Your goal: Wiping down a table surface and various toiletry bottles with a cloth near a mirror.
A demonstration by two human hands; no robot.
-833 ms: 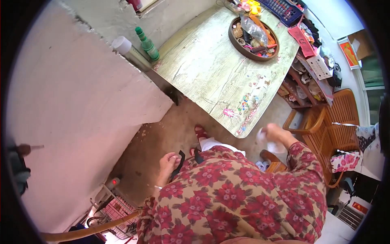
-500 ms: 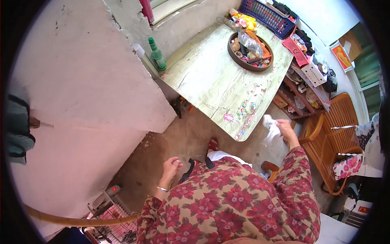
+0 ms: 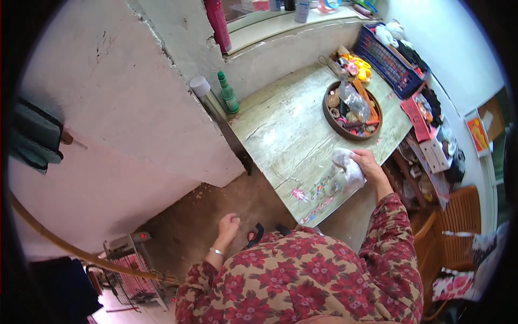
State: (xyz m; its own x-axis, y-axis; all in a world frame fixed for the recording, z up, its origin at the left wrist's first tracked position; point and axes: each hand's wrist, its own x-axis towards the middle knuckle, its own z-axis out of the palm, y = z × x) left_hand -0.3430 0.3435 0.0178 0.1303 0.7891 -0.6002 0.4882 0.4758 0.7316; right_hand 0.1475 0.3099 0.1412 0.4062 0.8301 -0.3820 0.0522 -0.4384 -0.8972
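Observation:
A crumpled white cloth (image 3: pixel 349 171) is gripped in my right hand (image 3: pixel 370 166), which is over the near right part of the worn, pale table (image 3: pixel 270 148). I cannot tell whether the cloth touches the tabletop. Colourful stickers (image 3: pixel 322 189) mark the surface beside it. My left hand (image 3: pixel 229 227), with a bracelet at its wrist, hangs low at my left side, off the table; its fingers are curled closed and nothing shows in them. A round brown tray (image 3: pixel 330 123), filled with small odds and ends and a clear plastic bag, stands beyond my right hand.
A green bottle (image 3: pixel 229 97) and a tall white-capped can (image 3: pixel 208 97) stand by the table's left edge. A blue basket (image 3: pixel 386 65) sits at the far corner. On the right are a pink basket (image 3: pixel 414 117) and a wooden chair (image 3: pixel 458 218); a wire cart (image 3: pixel 132 264) stands lower left.
My right hand has moved with the white cloth from beside the table's right edge to over the tabletop. My view has shifted nearer the table; the left hand still hangs at my side.

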